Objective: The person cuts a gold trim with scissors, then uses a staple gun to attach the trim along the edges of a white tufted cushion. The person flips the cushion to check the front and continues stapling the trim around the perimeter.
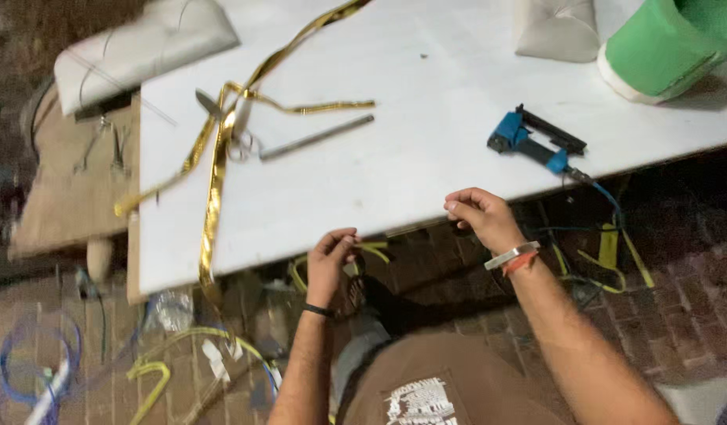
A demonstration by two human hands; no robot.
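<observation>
Now both hands pinch at the near edge of a smooth white table [395,165].
Left hand [332,256] fingers close on a thin yellow strip [373,250] just below the edge; right hand [477,214] is curled, pinching, contents unclear. Shiny gold ribbon [216,169], flat and creased, trails over the tabletop.

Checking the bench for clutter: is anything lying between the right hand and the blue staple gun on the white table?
Nothing visible: only bare white table lies between the right hand and the blue staple gun.
</observation>
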